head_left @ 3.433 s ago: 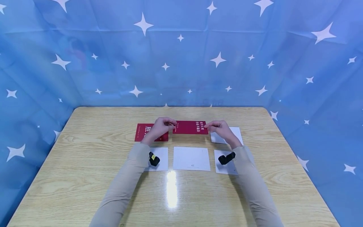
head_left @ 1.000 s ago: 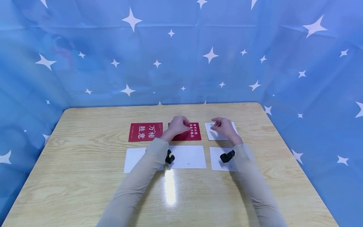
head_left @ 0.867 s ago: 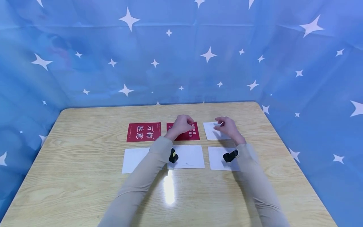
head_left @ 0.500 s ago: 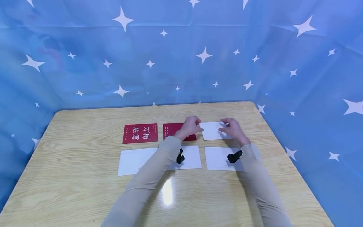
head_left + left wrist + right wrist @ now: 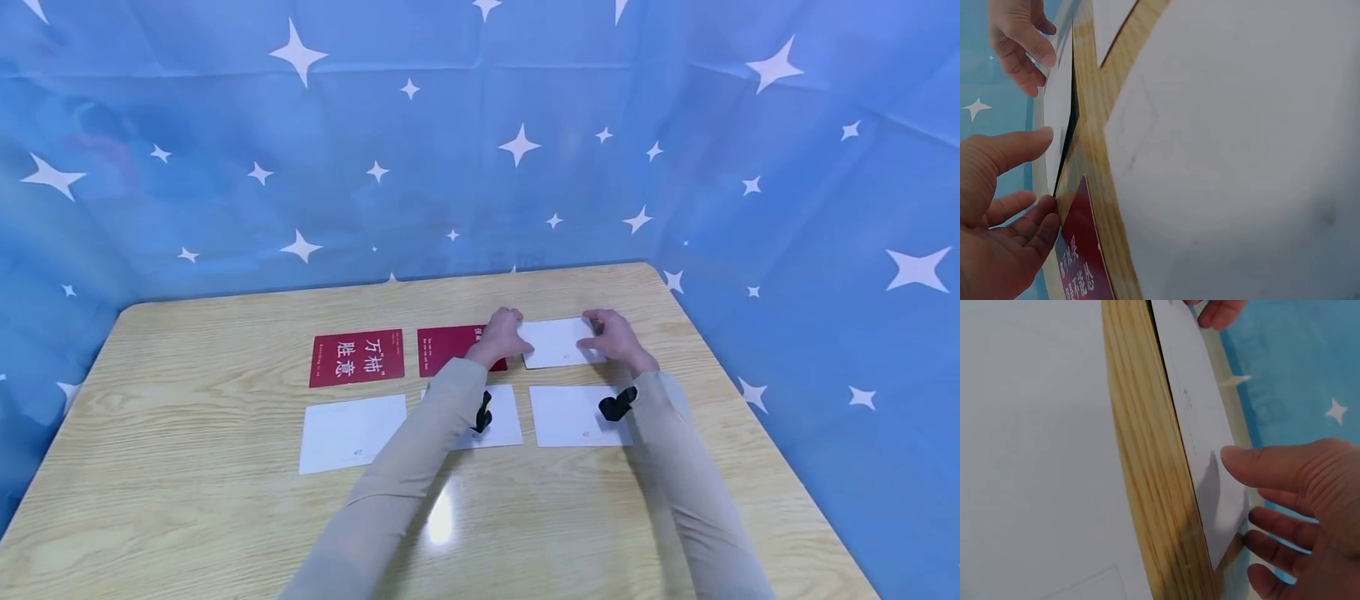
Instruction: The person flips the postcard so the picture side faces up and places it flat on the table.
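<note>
Both hands reach to a white card (image 5: 558, 343) at the back right of the table. My left hand (image 5: 501, 335) is at the card's left edge, thumb over the edge and fingers by the corner, also seen in the left wrist view. At the opposite edge, my right hand (image 5: 615, 337) has its thumb above the card, casting a shadow on it, with the fingers spread beside the edge. A dark gap shows under the card's near side. Left of it lies a red card (image 5: 442, 348) with white writing, partly hidden by my left hand.
Another red card (image 5: 357, 358) lies further left. The front row has three white cards: the left one (image 5: 348, 433), the middle one (image 5: 504, 417) partly under my left arm, and the right one (image 5: 573, 417). A blue starry curtain (image 5: 435, 192) borders the wooden table (image 5: 187, 467).
Earlier, both hands held the middle red card raised; it now lies on the table. My left hand has moved right, across that card, to the white card. The head view has turned slightly.
</note>
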